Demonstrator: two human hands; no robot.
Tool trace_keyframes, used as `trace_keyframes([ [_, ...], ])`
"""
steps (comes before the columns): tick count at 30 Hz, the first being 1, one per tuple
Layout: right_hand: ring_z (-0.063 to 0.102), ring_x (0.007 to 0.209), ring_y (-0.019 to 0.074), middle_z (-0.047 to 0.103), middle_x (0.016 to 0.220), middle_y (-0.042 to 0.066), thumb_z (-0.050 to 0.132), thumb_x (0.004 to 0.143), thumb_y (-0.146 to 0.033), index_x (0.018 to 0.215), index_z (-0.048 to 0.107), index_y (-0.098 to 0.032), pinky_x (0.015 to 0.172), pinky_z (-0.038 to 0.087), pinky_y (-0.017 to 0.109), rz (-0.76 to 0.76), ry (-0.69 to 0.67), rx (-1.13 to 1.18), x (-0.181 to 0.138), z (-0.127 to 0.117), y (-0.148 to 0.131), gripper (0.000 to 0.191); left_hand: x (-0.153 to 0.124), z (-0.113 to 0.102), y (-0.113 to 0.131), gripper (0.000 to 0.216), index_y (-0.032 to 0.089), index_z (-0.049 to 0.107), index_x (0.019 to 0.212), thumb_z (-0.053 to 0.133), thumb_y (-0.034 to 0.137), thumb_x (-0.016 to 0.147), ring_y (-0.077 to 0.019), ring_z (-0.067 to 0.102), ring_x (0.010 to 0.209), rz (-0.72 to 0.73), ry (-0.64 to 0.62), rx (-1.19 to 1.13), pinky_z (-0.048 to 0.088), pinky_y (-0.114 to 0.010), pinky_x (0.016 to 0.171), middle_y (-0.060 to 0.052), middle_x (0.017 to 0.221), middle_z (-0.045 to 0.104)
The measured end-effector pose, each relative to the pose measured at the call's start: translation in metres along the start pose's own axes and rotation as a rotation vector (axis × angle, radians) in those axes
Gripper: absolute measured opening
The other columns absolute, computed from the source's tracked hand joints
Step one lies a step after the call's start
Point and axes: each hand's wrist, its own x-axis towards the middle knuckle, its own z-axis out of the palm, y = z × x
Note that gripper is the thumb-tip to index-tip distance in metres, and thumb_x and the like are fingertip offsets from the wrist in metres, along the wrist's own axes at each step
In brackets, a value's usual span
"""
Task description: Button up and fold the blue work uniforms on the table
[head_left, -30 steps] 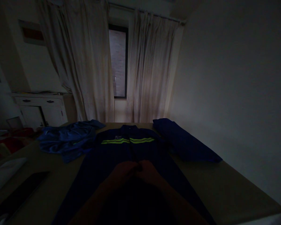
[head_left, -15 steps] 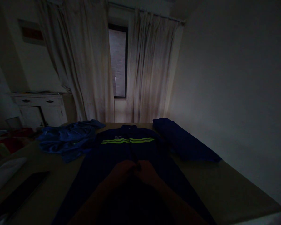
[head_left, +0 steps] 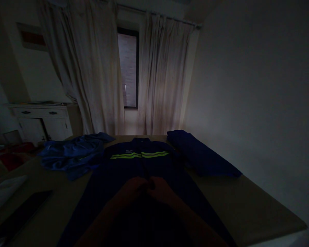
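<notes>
A dark blue work jacket (head_left: pixel 123 166) with yellow-green stripes across the chest lies spread face up, its collar at the far end. Over its front opening, below the stripes, my left hand (head_left: pixel 135 187) and my right hand (head_left: pixel 159 188) meet with fingers bent and pinched together. Both appear to grip the jacket's front edges along the centre line. The dim light hides the exact spot between the fingertips.
On the table (head_left: pixel 260 209), a crumpled lighter blue garment (head_left: pixel 74 151) lies left and a folded dark blue garment (head_left: pixel 201 154) right, by the wall. A dark flat object (head_left: pixel 20 212) and a white packet (head_left: pixel 6 192) lie near left. Curtains (head_left: pixel 100 75) hang behind.
My hands stay together at the jacket's centre, with the fingertips shifted slightly. The whole view has moved a little; the garments lie as before.
</notes>
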Motion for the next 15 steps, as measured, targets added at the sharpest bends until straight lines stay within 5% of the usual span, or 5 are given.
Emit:
trace_keyframes([
  [6,0.07,0.085,0.0194,0.078,0.094,0.008,0.058,0.09,-0.033,0.095,0.076,-0.018,0.065,0.039,0.025,0.0,-0.007,0.001,0.0,-0.003,-0.001,0.024,0.004,0.007,-0.004,0.026,0.022,0.072,0.109,0.053,0.015,0.093,-0.0212,0.067,0.104,-0.014,0.009,0.061,0.048,-0.032,0.094,-0.006,0.112,0.074],
  [15,0.07,0.089,0.0195,0.077,0.097,0.004,0.07,0.078,-0.025,0.098,0.075,-0.02,0.071,0.043,0.024,-0.104,-0.009,0.017,0.004,-0.003,0.012,0.021,0.004,0.008,-0.01,0.021,0.024,0.073,0.104,0.056,0.018,0.092,-0.0186,0.068,0.101,-0.044,0.027,0.008,0.047,-0.028,0.089,-0.002,0.11,0.075],
])
